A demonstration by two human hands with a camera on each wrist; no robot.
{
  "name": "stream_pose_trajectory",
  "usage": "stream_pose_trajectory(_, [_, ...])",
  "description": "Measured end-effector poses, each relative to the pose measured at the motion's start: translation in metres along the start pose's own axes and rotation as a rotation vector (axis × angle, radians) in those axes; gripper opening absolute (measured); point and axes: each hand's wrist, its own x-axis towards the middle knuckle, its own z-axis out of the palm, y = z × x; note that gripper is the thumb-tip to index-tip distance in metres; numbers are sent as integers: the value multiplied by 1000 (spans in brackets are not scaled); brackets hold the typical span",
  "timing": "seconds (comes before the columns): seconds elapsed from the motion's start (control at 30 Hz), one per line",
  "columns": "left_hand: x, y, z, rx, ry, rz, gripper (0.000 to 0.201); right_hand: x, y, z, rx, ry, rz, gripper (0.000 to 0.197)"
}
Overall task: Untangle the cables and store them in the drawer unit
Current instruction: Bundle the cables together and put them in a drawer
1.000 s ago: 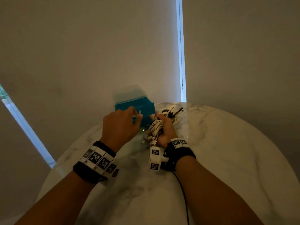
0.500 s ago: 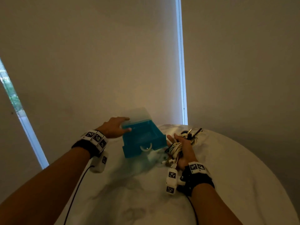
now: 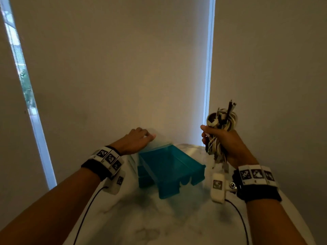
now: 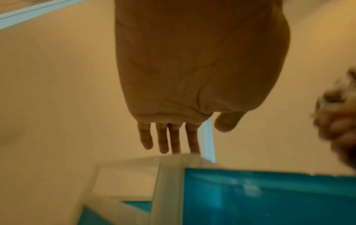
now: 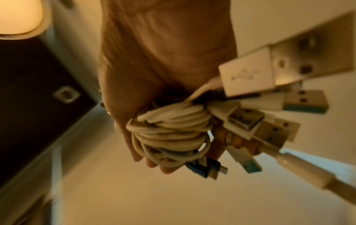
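A small drawer unit (image 3: 155, 141) with a clear frame stands at the table's far edge. Its teal top drawer (image 3: 169, 167) is pulled far out toward me and looks empty. My left hand (image 3: 136, 142) rests on the unit's top, fingers (image 4: 173, 141) straight, tips touching the clear top edge (image 4: 146, 162). My right hand (image 3: 223, 140) is raised to the right of the drawer and grips a bundle of white cables (image 3: 221, 121). In the right wrist view the coiled cables (image 5: 169, 132) fill the palm, and several USB plugs (image 5: 248, 77) stick out.
The round white marble table (image 3: 177, 218) carries the unit. Beige roller blinds (image 3: 115, 59) hang close behind it, with a bright window gap (image 3: 209, 68) between them and another gap (image 3: 23, 71) at the left.
The teal drawer has come much farther out. My right hand has lifted the cable bundle off the table to above drawer height. My left hand stays on the unit's top.
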Motion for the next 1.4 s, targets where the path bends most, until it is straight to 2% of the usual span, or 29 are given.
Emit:
stream_pose_trajectory(0.1, [0, 5, 19, -119, -75, -3, 51, -15, -52, 41, -131, -175, -58, 20])
stream_pose_trajectory(0.17, [-4, 10, 26, -133, -6, -15, 56, -20, -62, 72, -246, -232, 2, 25])
stream_pose_trajectory(0.27, [-1, 6, 23, -419, 22, -98, 101, -20, -41, 109, -488, -229, 116, 33])
stream_pose_trajectory(0.33, [2, 6, 18, -658, -42, -68, 124, -14, -21, 123, -730, -247, 207, 51])
stream_pose_trajectory(0.4, [-2, 11, 13, -751, -45, -18, 137, -10, -13, 127, -948, -279, 274, 69])
stream_pose_trajectory(0.47, [-6, 16, 13, -728, -38, -24, 128, -6, -13, 128, -1085, -306, 317, 69])
stream_pose_trajectory(0.57, [-1, 16, 14, -810, -3, -65, 108, -10, -13, 127, -1272, -341, 363, 56])
stream_pose_trajectory(0.63, [-5, 20, 11, -840, 51, -43, 85, -12, -10, 129, -1355, -369, 379, 58])
stream_pose_trajectory(0.67, [-7, 22, 11, -793, 54, -9, 82, -11, -9, 131, -1386, -380, 365, 61])
stream_pose_trajectory(0.7, [-6, 23, 13, -674, 25, 30, 86, -10, -8, 134, -1419, -393, 349, 63])
stream_pose_trajectory(0.77, [-1, 19, 25, -282, -35, 35, 98, -7, -9, 140, -1481, -422, 349, 70])
stream_pose_trajectory(0.83, [6, 19, 35, -4, -14, -3, 86, -2, -9, 142, -1541, -456, 368, 82])
stream_pose_trajectory(0.9, [7, 21, 39, 95, -32, 9, 70, 5, -9, 138, -1575, -476, 374, 90])
stream_pose_trajectory(1.03, [13, 12, 39, 153, -110, -18, 63, 6, -18, 132, -1410, -545, 471, 96])
stream_pose_trajectory(1.1, [12, 13, 41, 229, -103, 13, 68, 2, -22, 132, -1487, -509, 379, 94])
stream_pose_trajectory(1.2, [10, 16, 42, 263, -95, 19, 60, -3, -19, 130, -1603, -472, 266, 86])
stream_pose_trajectory(1.3, [8, 20, 35, 209, -142, -5, 60, -3, -11, 127, -1581, -488, 259, 76])
stream_pose_trajectory(1.4, [0, 19, 29, 59, -171, 42, 73, 6, -5, 120, -1556, -497, 198, 76])
